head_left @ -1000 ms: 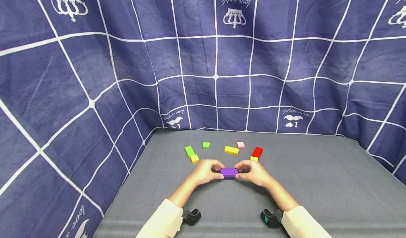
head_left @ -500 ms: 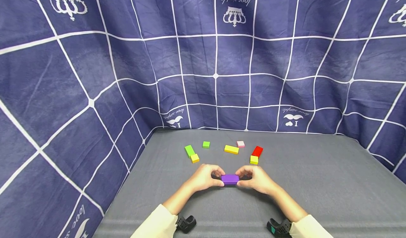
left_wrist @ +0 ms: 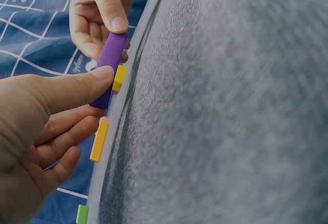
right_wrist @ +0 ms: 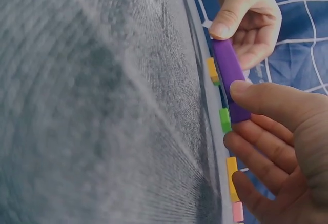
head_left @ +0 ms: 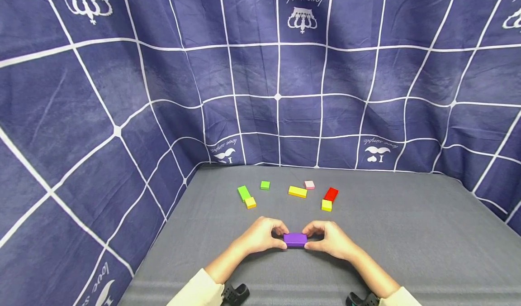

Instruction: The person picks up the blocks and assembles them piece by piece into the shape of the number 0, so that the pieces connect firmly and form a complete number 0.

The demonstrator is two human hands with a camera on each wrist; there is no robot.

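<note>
From where I stand, both hands are at work on one thing, a purple block (head_left: 295,239) in the lower middle of the head view. The left hand (head_left: 258,238) pinches its left end and the right hand (head_left: 331,240) its right end, each with the thumb on the near side and fingertips behind. The wrist views show the spare fingers loosely bent, and neither hand is spread wide. The block lies level across, and I'd judge it held just clear of the desk (head_left: 407,220).

So the grip is made at both ends; setting the block down is not done. Nothing else is touched, and how much remains I can't tell.

Beyond the hands, at left, an orange block (head_left: 250,203) meets the near end of a long green block (head_left: 243,193); at right, a small yellow block (head_left: 327,205) meets a red block (head_left: 331,194). Whether either pair overlaps is unclear. Farther up lie a small green block (head_left: 265,185), a long yellow block (head_left: 297,192) and a pink block (head_left: 309,184), all before a blue curtain (head_left: 252,73).
</note>
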